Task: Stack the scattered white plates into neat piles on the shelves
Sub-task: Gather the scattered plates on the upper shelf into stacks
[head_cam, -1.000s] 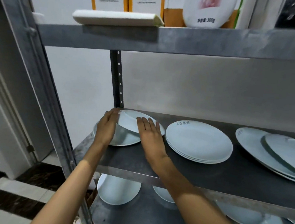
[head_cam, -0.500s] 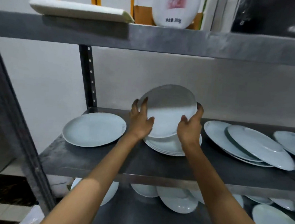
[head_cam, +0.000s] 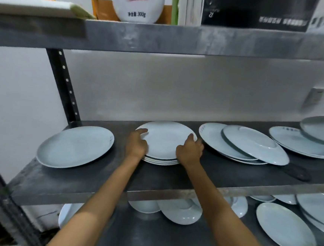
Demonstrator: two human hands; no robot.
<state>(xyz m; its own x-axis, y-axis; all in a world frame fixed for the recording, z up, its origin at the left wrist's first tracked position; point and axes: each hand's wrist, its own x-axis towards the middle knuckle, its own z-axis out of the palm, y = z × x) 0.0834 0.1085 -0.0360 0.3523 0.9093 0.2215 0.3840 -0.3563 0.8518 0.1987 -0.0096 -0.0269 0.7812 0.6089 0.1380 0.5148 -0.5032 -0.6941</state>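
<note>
Left hand (head_cam: 137, 145) and right hand (head_cam: 190, 152), fingers curled on opposite rims of the top round white ceramic plate (head_cam: 165, 139) on the centre-frame pile (head_cam: 161, 160) (middle grey metal shelf (head_cam: 94, 181)): uneven release risks an offset, sliding plate.

"300g" on white pouch (head_cam: 138, 2), top shelf, other print blurred

One head-worn view — close, forward and slightly down onto the middle shelf (head_cam: 172, 180).
</note>
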